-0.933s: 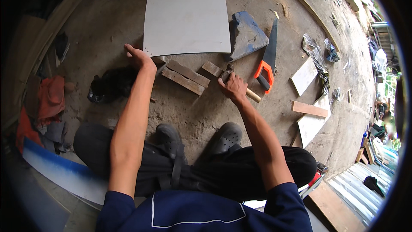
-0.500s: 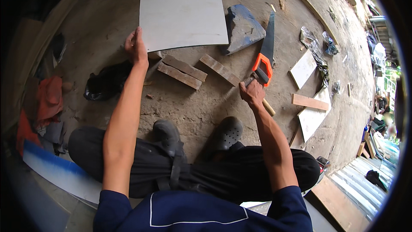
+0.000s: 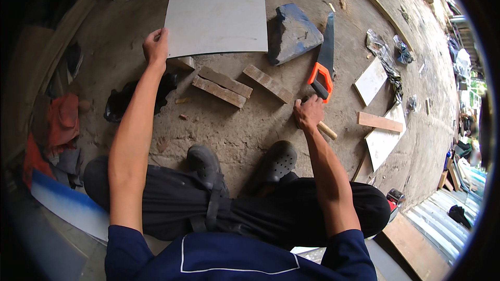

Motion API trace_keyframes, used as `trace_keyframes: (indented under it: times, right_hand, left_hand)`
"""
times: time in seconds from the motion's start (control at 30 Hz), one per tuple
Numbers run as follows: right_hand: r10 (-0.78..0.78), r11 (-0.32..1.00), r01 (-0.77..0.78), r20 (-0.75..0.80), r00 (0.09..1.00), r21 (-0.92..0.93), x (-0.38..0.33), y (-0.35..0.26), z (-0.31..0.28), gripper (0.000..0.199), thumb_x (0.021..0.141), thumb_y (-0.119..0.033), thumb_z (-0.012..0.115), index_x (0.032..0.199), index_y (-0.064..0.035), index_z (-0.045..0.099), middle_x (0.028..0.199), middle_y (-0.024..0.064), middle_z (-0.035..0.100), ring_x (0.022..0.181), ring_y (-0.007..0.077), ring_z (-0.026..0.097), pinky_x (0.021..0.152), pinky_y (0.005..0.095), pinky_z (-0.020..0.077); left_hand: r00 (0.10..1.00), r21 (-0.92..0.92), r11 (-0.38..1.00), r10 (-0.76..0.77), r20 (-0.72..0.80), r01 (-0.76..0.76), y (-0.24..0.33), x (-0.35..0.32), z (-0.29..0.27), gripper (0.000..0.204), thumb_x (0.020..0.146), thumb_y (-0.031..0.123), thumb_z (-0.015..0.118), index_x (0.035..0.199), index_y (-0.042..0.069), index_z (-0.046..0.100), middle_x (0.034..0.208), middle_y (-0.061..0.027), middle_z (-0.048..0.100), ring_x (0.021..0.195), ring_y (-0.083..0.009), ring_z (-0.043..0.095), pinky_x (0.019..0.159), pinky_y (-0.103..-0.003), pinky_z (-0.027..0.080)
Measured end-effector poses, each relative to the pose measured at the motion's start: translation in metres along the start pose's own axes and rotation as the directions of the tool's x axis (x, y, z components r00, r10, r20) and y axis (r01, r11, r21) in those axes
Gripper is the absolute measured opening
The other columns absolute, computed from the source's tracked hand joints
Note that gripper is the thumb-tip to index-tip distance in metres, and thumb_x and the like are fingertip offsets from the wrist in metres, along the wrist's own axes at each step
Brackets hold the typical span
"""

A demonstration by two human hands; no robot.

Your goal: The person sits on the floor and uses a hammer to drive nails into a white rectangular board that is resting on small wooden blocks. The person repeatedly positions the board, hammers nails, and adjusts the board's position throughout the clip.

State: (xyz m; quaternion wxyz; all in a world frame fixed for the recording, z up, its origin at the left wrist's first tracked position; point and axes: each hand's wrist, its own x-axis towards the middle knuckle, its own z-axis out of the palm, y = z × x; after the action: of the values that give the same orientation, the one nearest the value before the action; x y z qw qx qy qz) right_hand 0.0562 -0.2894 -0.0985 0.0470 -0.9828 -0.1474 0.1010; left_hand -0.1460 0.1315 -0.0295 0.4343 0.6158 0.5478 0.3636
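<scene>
A square white board [image 3: 217, 13] lies at the far side, with my left hand [image 3: 155, 47] pinching its left edge near the front corner. My right hand [image 3: 309, 111] is closed over a hammer [image 3: 327, 130] near the ground; its wooden handle sticks out below the palm, while the head is mostly hidden by the fingers. Just beyond that hand lies a handsaw [image 3: 322, 73] with an orange and black handle. Short wood blocks [image 3: 222, 87] rest on the ground between my hands, and another block [image 3: 267, 84] sits nearer the right hand.
A blue-stained stone block [image 3: 296, 35] stands right of the board. To the right are a small white panel [image 3: 371, 81], a wood strip [image 3: 380, 122] across a white offcut [image 3: 383, 145], and crumpled plastic. Black plastic [image 3: 122, 99] and orange cloth [image 3: 63, 119] lie to the left.
My left hand and the white board have shifted slightly left. The fingers of my right hand now cover more of the hammer's head.
</scene>
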Motion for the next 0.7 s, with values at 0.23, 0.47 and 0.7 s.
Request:
trace_keyframes:
  times: [0.23, 0.47, 0.7]
  right_hand:
    - [-0.533, 0.838, 0.530, -0.010, 0.846, 0.132, 0.015, -0.028, 0.019, 0.056, 0.079, -0.030, 0.065, 0.129, -0.0094, 0.050, 0.116, 0.0139, 0.056, 0.110, 0.0328, 0.054, 0.090, 0.0455, 0.0440]
    - [-0.561, 0.828, 0.540, 0.185, 0.807, 0.152, 0.019, -0.057, 0.024, 0.067, 0.074, -0.026, 0.073, 0.133, -0.0069, 0.046, 0.118, 0.0169, 0.057, 0.112, 0.0358, 0.054, 0.091, 0.0434, 0.0459]
    - [-0.652, 0.635, 0.546, 0.001, 0.758, 0.546, 0.032, -0.060, 0.021, 0.056, 0.075, -0.023, 0.073, 0.119, -0.0020, 0.046, 0.106, 0.0269, 0.060, 0.102, 0.0453, 0.058, 0.085, 0.0471, 0.0479]
  left_hand:
    - [0.993, 0.169, 0.981, 0.107, -0.041, -0.099, -0.001, -0.007, 0.014, 0.034, 0.090, 0.036, 0.063, 0.105, 0.005, 0.069, 0.092, -0.0116, 0.072, 0.087, -0.0235, 0.068, 0.077, -0.036, 0.052]
    - [0.969, 0.403, 0.894, 0.239, -0.060, -0.195, 0.007, -0.012, 0.012, 0.035, 0.092, 0.042, 0.055, 0.101, 0.011, 0.069, 0.092, -0.0123, 0.071, 0.088, -0.0329, 0.067, 0.076, -0.044, 0.051]
    - [0.991, 0.547, 0.834, 0.122, -0.051, -0.074, 0.024, -0.015, 0.008, 0.038, 0.094, 0.047, 0.050, 0.110, 0.017, 0.068, 0.099, -0.0092, 0.072, 0.093, -0.0333, 0.067, 0.078, -0.044, 0.051]
